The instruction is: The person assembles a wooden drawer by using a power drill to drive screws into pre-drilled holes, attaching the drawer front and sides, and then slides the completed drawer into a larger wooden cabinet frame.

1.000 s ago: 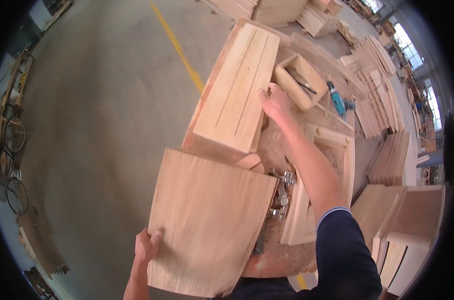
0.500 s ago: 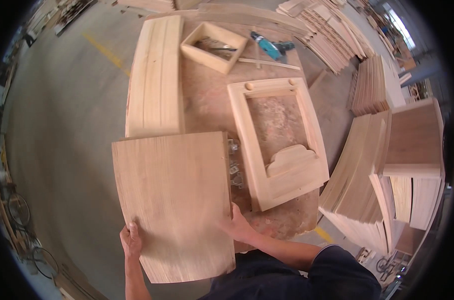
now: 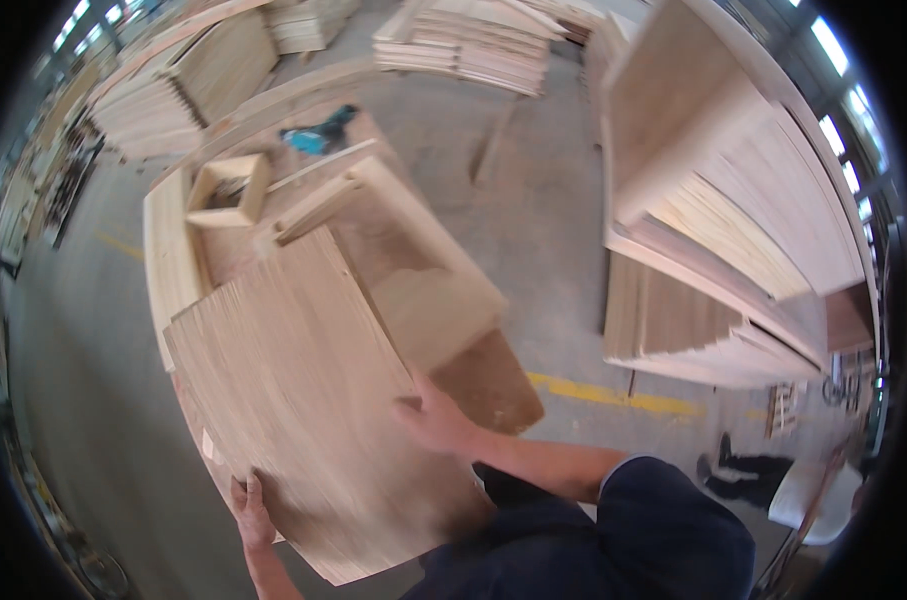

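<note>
A broad flat wooden panel [image 3: 283,390] is held between both my hands, tilted over the near part of the workbench [image 3: 498,390]. At its lower left edge my left hand [image 3: 253,512] is closed, the thumb on top and the other fingers hidden underneath. My right hand [image 3: 438,415] grips the right edge, thumb lying over the face. Beyond that edge lies a wooden door frame [image 3: 428,290], partly covered by the panel and blurred.
Farther along the bench are a small open wooden box [image 3: 229,216], a teal cordless drill [image 3: 318,133] and long pale boards [image 3: 170,255]. Stacked wooden panels [image 3: 673,300] stand on the right. Another person [image 3: 808,495] is at the lower right.
My view has swung to the right, so the bench appears farther left and slanted. The panel has turned along with my hands and now overlaps the door frame. Both hands keep their grip.
</note>
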`<state>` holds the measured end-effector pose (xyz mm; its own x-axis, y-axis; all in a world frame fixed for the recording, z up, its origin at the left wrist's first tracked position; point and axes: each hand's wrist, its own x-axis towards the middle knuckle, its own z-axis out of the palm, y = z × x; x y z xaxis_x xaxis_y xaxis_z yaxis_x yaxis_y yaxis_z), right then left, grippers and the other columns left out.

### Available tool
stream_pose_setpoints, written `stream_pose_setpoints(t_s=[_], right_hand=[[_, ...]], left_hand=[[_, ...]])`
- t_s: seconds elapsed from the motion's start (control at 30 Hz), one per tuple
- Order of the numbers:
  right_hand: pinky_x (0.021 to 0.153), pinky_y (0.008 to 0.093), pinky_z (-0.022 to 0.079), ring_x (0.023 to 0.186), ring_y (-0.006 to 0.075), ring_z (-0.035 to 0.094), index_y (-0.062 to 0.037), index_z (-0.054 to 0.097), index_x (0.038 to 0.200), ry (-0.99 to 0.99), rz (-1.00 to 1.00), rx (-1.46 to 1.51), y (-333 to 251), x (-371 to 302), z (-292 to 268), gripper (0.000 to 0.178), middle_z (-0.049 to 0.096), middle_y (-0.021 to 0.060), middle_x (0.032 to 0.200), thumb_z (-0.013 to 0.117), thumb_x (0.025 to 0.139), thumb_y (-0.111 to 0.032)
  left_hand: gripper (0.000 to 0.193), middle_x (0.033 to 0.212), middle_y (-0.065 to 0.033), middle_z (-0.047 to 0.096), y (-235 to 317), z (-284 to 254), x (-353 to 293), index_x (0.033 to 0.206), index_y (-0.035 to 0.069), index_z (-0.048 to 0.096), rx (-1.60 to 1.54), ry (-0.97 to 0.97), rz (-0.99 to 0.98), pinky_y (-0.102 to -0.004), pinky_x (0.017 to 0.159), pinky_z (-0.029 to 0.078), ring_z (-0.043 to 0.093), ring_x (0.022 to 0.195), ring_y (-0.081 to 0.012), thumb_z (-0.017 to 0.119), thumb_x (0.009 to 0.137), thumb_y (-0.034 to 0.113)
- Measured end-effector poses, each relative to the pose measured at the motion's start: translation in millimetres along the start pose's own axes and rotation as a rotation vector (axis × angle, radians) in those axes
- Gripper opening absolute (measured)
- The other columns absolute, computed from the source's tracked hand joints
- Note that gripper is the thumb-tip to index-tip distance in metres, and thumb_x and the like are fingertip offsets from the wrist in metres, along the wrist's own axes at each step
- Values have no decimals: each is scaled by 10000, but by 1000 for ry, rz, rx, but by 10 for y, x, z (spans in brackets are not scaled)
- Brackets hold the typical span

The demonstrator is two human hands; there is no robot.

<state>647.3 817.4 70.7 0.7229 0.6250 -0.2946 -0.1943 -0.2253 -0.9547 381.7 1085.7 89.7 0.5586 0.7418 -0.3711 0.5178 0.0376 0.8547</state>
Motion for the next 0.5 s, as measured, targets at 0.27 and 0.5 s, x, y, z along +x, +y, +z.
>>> stream_pose_setpoints(t_s=[0.27,0.5], right_hand=[[966,373,505,1104,204,635,-7,530,1437,216,184,402,310,-594,-1737,496,666,118,1264,584,992,-219],[1025,371,503,1221,204,605,-29,536,1443,305,298,721,1006,-2442,-2960,491,592,102,1395,552,1003,-245]], left_hand=[[454,1225,-124,663,1953,1538,-217,1365,-55,519,-313,-626,62,-310,942,513,636,1082,-196,522,924,52],[390,1208,-133,678,2147,3545,-355,1283,-48,602,175,-1123,145,-313,923,527,663,1062,-193,493,911,1]])
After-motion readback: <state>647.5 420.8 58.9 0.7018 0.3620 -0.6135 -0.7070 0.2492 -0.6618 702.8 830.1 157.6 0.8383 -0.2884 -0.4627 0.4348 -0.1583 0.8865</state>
